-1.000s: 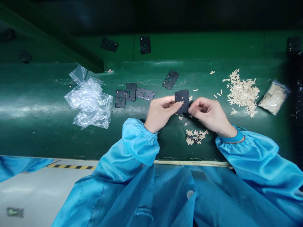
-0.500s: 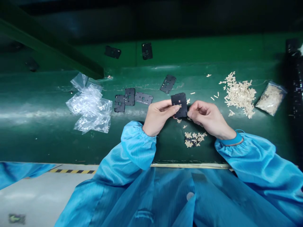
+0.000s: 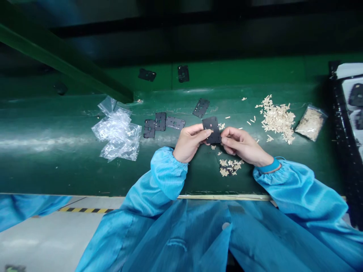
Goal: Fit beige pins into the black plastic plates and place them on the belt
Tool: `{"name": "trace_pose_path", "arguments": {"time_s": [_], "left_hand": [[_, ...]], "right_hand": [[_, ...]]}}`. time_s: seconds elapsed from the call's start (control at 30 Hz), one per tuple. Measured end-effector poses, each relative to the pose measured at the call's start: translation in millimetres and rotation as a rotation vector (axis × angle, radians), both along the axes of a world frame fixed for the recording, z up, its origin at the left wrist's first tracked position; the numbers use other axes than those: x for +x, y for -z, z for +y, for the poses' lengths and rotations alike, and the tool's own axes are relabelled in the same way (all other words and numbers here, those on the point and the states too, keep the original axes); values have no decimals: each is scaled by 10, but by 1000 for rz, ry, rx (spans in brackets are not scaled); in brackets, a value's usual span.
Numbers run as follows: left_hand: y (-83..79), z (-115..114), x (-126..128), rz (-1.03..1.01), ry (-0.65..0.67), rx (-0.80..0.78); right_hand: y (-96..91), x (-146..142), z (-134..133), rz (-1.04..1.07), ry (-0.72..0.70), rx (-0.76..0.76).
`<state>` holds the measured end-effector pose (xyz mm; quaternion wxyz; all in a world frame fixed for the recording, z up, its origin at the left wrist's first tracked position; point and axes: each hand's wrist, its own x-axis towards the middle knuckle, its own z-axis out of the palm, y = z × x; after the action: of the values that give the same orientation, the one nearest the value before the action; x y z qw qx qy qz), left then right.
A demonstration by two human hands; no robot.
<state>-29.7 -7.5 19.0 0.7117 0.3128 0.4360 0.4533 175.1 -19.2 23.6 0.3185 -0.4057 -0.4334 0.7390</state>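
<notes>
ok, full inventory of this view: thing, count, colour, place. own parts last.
held plate: 1, black, at the hands
loose plates: 6, black or dark grey, bench middle and back
small pieces: many, cream, big heap right, small heap near front, strays
filled bag: 1, clear, cream contents, right of big heap
plastic bags: several, clear, heaped left
crate: 1, black, dark parts inside, right edge
beam: 1, green, upper left
bench: 1, green, across view
floor tape: 1, yellow and black, lower left
another person's sleeve: 1, blue, left edge
smock: 1, blue, bottom
wristband: 1, blue, right wrist
left hand: 1, bare, gripping plate
right hand: 1, bare, at plate's right edge
</notes>
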Motion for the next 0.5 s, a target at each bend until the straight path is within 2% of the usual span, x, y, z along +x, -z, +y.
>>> {"name": "trace_pose_path", "arguments": {"time_s": [0.2,0.4,0.5], "left_hand": [[2,-28,41,22,-3,-5],[0,-86,112,-98,23,-66],[-30,-109,154,-151,16,-104]], "right_hand": [[68,-64,-52,48,102,75],[7,-153,-94,301,38,-130],[-16,-170,-99,287,53,-102]]}}
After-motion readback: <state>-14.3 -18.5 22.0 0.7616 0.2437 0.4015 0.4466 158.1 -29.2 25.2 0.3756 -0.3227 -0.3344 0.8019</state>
